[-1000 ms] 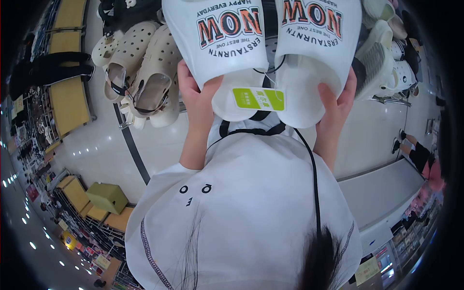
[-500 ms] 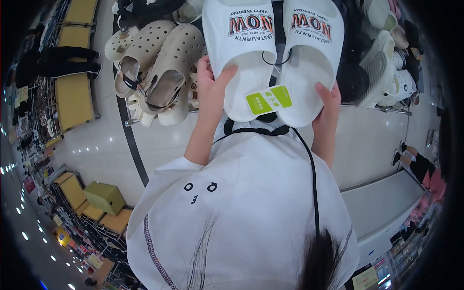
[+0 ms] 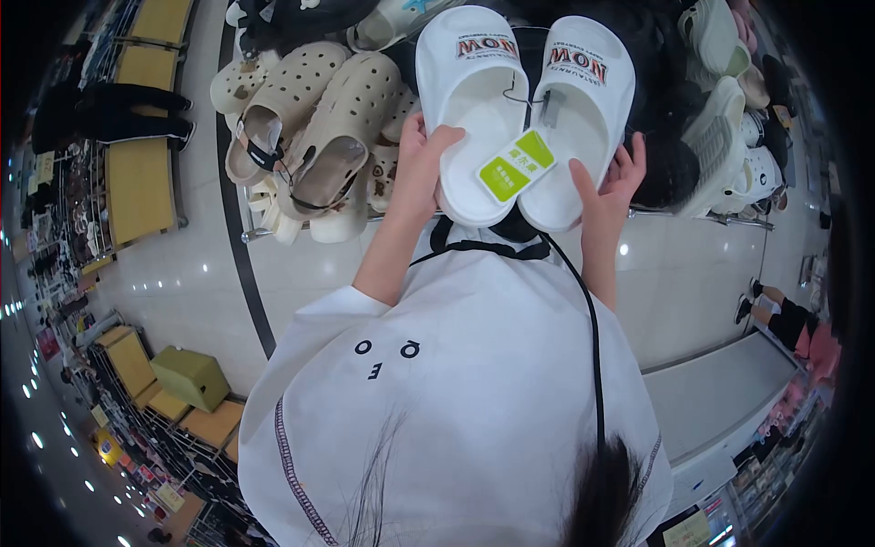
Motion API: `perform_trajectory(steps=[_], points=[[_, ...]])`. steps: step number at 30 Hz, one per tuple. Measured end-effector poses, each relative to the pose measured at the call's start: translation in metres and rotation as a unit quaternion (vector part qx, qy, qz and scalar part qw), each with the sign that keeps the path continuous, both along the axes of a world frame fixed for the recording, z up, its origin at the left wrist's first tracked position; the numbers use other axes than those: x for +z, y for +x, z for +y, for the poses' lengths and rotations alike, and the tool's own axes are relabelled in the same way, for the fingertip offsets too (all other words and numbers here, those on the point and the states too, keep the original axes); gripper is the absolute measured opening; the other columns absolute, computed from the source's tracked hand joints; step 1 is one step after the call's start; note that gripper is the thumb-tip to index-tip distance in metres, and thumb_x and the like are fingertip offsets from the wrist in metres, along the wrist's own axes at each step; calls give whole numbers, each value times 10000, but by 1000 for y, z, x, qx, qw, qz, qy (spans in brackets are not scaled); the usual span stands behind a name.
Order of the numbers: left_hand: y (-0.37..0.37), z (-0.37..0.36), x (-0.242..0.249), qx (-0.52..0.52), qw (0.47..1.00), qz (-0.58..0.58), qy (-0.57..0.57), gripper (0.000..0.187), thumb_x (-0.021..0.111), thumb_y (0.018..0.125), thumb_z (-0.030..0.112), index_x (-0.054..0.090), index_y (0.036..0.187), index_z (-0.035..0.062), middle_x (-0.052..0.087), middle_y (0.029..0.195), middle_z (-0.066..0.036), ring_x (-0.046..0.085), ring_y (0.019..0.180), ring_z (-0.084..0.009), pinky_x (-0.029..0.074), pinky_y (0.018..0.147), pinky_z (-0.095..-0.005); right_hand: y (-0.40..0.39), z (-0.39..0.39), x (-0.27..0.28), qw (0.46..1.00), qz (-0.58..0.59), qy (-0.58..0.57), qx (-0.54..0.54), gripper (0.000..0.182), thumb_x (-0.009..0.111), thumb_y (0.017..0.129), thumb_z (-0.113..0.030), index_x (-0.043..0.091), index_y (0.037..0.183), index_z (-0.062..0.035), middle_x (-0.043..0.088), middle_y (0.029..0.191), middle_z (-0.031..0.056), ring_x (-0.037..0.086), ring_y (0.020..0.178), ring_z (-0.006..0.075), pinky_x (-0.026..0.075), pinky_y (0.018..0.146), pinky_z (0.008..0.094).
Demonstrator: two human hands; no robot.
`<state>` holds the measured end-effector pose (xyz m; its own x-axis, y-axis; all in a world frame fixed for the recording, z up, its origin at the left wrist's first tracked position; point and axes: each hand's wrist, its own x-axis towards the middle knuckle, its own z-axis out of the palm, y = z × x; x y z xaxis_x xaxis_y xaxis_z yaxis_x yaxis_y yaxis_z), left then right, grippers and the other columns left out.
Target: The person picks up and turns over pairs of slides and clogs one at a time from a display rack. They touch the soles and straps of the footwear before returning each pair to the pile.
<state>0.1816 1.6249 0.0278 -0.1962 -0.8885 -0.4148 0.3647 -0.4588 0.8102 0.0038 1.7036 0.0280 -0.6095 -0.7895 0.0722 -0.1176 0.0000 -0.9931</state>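
A pair of white slide slippers [image 3: 478, 100] with "NOW" printing is held up in front of me, toes pointing away. A thin dark loop joins the two, and a green and white tag [image 3: 516, 167] lies over their insoles. My left hand [image 3: 424, 164] grips the left slipper's outer edge, thumb on top and fingers mostly hidden. At the right slipper's outer edge, my right hand [image 3: 611, 187] has its thumb over the insole, while its other fingers show loosely bent beside the edge. The underside of the slippers is hidden.
Beige clogs [image 3: 342, 128] are piled on the rack left of the slippers. More white footwear [image 3: 715, 150] and dark shoes [image 3: 665, 173] lie to the right. A metal rack rail [image 3: 743, 221] runs along the front. A green stool [image 3: 190, 376] stands on the lower left.
The slippers have moved away from the camera and look smaller, with the tag tilted differently. My right hand has shifted left, and its fingers now show more spread beside the slipper.
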Motion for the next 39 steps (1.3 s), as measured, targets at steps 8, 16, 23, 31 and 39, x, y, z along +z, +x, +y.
perform_trajectory(steps=[8,16,23,31,39], points=[[5,-6,-4,18,996,56,63,371,527,715,96,405,1041,-34,520,966,-151,559,872,-221,472,768,-323,6,-4,14,874,470,-31,122,428,692,594,-176,628,1010,-247,433,1275,13,277,1242,315,49,1029,465],[9,-8,-4,12,1000,5,6,511,555,700,74,306,1130,-46,484,1031,-167,533,913,-211,453,789,-308,16,-7,6,928,340,-24,148,214,617,758,-85,619,972,-98,598,1025,47,560,867,175,415,756,321],[9,-10,-4,19,999,-29,-4,466,541,703,83,354,1109,-48,513,998,-151,554,869,-197,466,768,-294,2,-21,30,989,-141,-22,32,196,575,813,-69,519,953,58,634,709,103,485,405,83,345,393,184],[9,-8,-5,18,999,-22,-18,466,546,698,78,350,1104,-43,520,986,-155,564,850,-200,473,757,-294,-9,-14,30,979,-195,6,57,219,589,800,-78,477,939,47,620,651,84,433,350,80,323,405,183],[8,-6,-4,17,998,-44,-33,510,558,697,66,314,1132,-42,516,1008,-162,566,863,-203,475,762,-299,-7,-9,28,978,-189,-32,83,153,600,744,23,520,874,14,633,775,112,575,570,123,425,590,214]])
